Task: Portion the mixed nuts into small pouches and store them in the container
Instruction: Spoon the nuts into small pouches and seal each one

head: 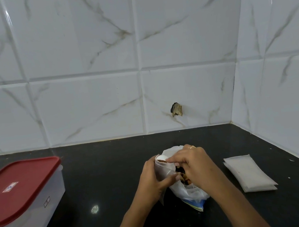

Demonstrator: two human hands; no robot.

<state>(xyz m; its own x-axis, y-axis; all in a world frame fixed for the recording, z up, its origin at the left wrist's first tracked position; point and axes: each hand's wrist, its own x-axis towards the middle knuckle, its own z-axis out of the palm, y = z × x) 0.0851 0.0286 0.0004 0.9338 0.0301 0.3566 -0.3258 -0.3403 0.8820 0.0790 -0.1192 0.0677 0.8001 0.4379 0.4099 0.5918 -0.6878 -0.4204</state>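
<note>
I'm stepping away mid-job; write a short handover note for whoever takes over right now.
Left hand holds a small pouch open at its mouth.
Right hand is at the open nut bag, tipping a white scoop into the pouch.
Spare pouches are stacked to the right.
Container sits far left, red lid on.
Done: filling has begun.
Left: finish the pouches, open the container, store them.

My left grip (pixel 153 178) around a small pouch (pixel 162 169), right grip (pixel 193 166) in the nut bag (pixel 187 191), red-lidded container (pixel 22 200) left, spare pouches (pixel 248 173) right, black table (pixel 103 174).
</note>
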